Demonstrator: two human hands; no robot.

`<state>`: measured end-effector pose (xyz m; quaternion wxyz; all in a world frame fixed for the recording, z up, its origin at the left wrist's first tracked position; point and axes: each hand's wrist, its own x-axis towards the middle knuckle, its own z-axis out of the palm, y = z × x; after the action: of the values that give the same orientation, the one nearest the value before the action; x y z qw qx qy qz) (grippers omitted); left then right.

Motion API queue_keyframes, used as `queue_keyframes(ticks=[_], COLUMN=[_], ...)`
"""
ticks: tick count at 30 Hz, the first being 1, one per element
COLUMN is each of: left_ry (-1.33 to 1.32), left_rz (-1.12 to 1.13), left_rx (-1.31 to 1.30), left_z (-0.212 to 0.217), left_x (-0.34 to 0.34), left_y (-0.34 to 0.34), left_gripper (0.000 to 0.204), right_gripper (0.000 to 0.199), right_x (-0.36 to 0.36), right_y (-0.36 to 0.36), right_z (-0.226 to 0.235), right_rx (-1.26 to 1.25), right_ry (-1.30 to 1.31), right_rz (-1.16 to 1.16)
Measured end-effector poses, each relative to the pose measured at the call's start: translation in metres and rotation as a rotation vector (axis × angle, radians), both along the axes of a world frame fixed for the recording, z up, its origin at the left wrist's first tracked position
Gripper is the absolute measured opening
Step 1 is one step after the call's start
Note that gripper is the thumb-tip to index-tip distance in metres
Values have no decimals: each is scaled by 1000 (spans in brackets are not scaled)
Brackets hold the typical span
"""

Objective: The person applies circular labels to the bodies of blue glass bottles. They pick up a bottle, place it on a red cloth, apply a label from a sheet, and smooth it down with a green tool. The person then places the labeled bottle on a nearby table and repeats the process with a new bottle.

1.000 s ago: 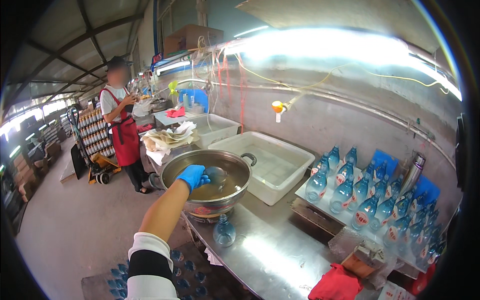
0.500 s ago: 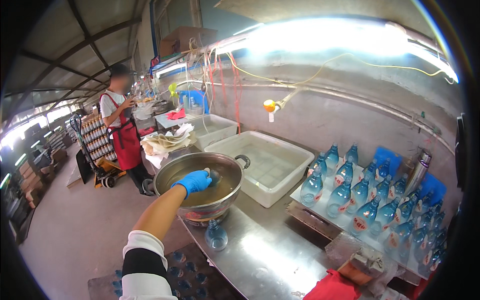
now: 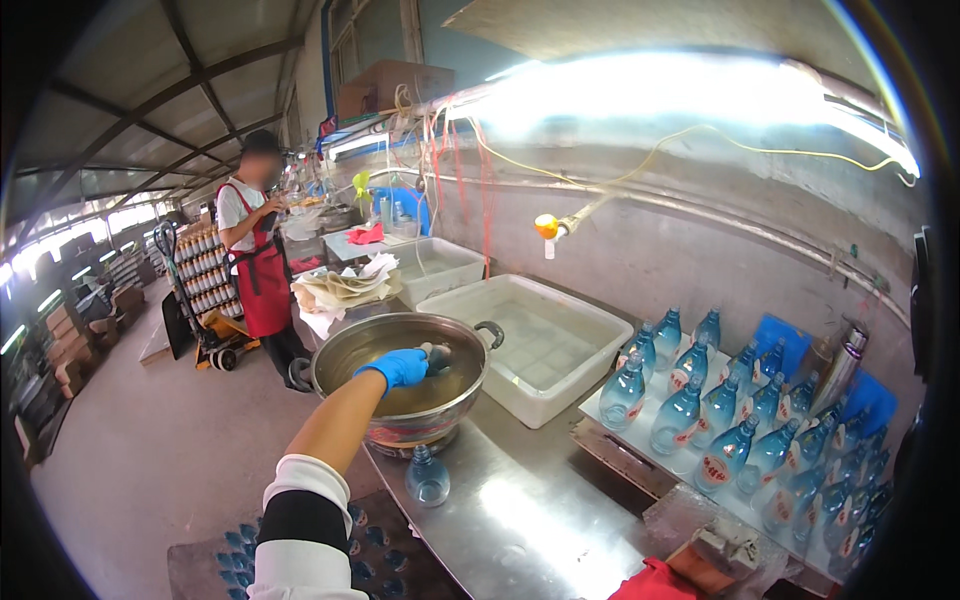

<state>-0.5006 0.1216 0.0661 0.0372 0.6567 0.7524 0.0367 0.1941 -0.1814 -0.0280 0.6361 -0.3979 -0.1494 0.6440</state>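
Note:
My left hand (image 3: pixel 403 368), in a blue glove, reaches into a wide metal pan (image 3: pixel 470 387) of murky brownish liquid. Its fingers are closed around a small greyish, rounded thing (image 3: pixel 438 358) at the liquid's surface; its kind cannot be made out. Just in front of the pan, a clear blue glass bottle (image 3: pixel 428 480) stands upright on the metal table (image 3: pixel 510 520). My right hand is out of view.
A white basin (image 3: pixel 555 395) of water lies right of the pan. Many blue bottles (image 3: pixel 677 415) stand on a board at the right. Red cloth (image 3: pixel 660 582) lies at the lower edge. A co-worker in a red apron (image 3: pixel 265 290) stands at the far left, near a pallet jack (image 3: pixel 215 340).
The view has shifted slightly, so the pan and bottle sit lower in the picture. My left hand stays in the pan, with the greyish thing still in its fingers.

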Motion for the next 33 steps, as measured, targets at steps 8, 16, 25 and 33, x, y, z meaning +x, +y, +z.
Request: queue_keyframes(ticks=[8, 16, 25, 33], left_ry=[214, 469, 205, -373], left_rz=[42, -210, -168, -57], left_rx=[-20, -84, 52, 273], left_z=[14, 18, -23, -46], left_x=[11, 48, -39, -98], left_y=[-4, 10, 34, 69], left_gripper=[40, 48, 36, 24], right_gripper=[24, 21, 22, 39], right_x=[-4, 28, 10, 72], right_y=[-4, -15, -35, -72], right_z=[1, -49, -8, -3], right_rx=[-32, -4, -69, -110], right_ry=[89, 56, 322, 57], right_rz=[-85, -180, -405, -551])
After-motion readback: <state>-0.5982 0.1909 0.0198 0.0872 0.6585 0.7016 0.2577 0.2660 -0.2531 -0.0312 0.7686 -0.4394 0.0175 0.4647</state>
